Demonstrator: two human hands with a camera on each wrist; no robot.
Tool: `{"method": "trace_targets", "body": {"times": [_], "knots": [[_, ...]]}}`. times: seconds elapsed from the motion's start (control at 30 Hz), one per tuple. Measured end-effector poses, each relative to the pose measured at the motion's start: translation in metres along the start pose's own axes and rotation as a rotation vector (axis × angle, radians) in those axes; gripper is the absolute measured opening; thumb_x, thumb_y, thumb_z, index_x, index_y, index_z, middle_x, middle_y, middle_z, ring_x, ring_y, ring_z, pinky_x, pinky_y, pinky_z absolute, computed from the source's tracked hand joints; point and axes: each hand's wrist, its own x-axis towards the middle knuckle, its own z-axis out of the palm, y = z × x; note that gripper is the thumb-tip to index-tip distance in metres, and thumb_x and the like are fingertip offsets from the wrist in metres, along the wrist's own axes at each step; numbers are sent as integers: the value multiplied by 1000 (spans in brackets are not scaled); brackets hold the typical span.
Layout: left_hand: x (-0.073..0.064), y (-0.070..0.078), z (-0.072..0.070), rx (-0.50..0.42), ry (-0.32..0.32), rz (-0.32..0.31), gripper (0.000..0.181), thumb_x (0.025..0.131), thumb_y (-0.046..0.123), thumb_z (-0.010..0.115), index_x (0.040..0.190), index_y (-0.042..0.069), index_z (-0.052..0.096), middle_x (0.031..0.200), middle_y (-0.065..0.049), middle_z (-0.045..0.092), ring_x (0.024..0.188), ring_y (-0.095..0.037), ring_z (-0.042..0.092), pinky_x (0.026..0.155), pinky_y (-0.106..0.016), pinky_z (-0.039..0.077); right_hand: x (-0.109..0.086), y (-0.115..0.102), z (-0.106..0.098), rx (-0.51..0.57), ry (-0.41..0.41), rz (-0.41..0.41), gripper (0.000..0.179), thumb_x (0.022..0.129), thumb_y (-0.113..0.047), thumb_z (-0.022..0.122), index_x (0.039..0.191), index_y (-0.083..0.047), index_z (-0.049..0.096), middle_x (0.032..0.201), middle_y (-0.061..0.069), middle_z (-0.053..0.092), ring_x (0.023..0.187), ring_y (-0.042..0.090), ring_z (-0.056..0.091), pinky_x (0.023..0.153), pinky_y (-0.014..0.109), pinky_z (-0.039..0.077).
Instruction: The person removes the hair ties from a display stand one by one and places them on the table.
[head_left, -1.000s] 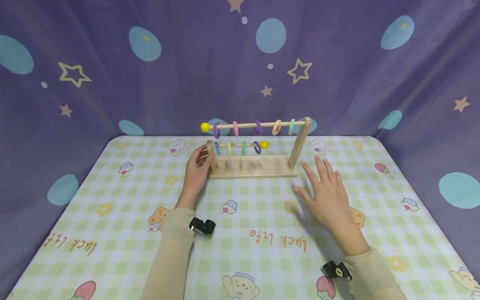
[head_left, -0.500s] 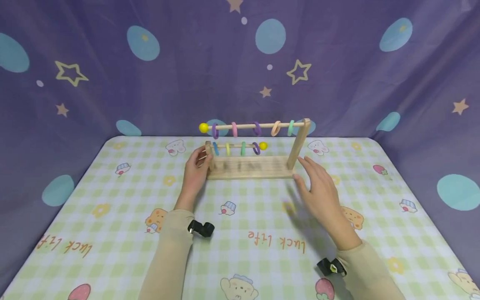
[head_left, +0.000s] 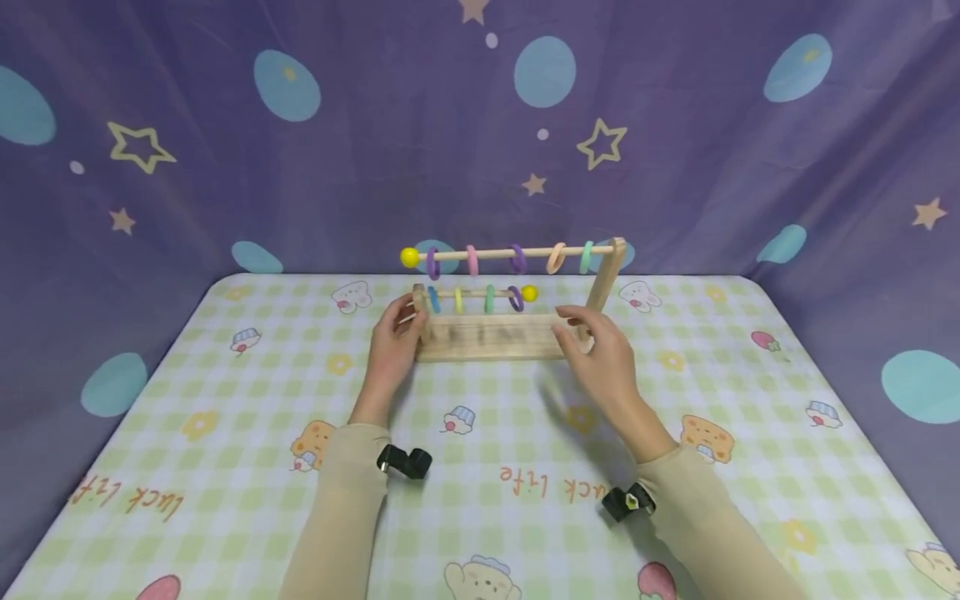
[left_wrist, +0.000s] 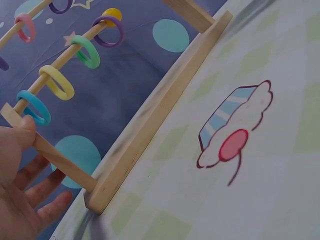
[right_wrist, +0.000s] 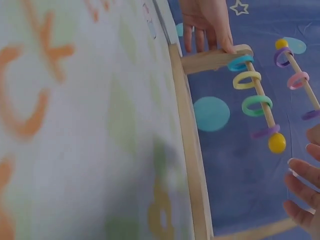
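A wooden rack [head_left: 487, 340] stands at the table's far side, with a short left post and a tall right post [head_left: 609, 279]. Several coloured rings hang on its upper rod [head_left: 497, 252]. The lower rod carries a blue ring [left_wrist: 34, 107], a yellow ring [left_wrist: 57, 82], a green ring [left_wrist: 86, 51] and a purple ring [left_wrist: 109, 31], with a yellow ball [head_left: 529, 293] at its tip. My left hand [head_left: 393, 337] grips the short post [left_wrist: 65, 162], thumb on its near side. Holding nothing, my right hand [head_left: 602, 358] hovers before the tall post, fingers loosely bent, right of the ball.
A green-and-white checked cloth [head_left: 480, 458] with printed cartoons covers the table. Behind it hangs a purple curtain [head_left: 420, 167] with stars and blue spots. Black wrist cameras, one on the left cuff [head_left: 405, 461] and one on the right cuff [head_left: 628, 502], sit low over the cloth.
My right hand has moved left from beside the rack to in front of its tall post, its spread fingers now bending. The left hand keeps its grip on the short post; the rings look unchanged.
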Motion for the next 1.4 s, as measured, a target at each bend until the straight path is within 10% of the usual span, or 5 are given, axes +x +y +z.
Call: {"method": "trace_targets", "body": {"times": [0.6, 0.8, 1.4], "knots": [[-2, 1, 7, 42, -1, 13, 46, 103, 20, 55, 145, 4, 46, 138, -21, 52, 126, -34, 52, 105, -39, 44, 16, 7, 42, 120, 59, 240, 13, 89, -18, 76, 98, -8, 77, 97, 6, 75, 85, 21, 66, 75, 42, 53], [-4, -1, 4, 39, 20, 30, 45, 103, 18, 55, 144, 3, 47, 136, -21, 53, 124, -33, 53, 105, -37, 44, 17, 6, 54, 66, 91, 250, 14, 88, -22, 78, 97, -12, 79, 93, 3, 74, 74, 17, 61, 50, 27, 40], [-2, 0, 3, 34, 24, 41, 45, 103, 18, 55, 144, 2, 46, 136, -22, 53, 124, -34, 53, 106, -37, 43, 22, -1, 68, -33, 182, 268, 25, 81, -40, 82, 94, -19, 81, 84, 1, 74, 69, 15, 61, 55, 34, 42]]}}
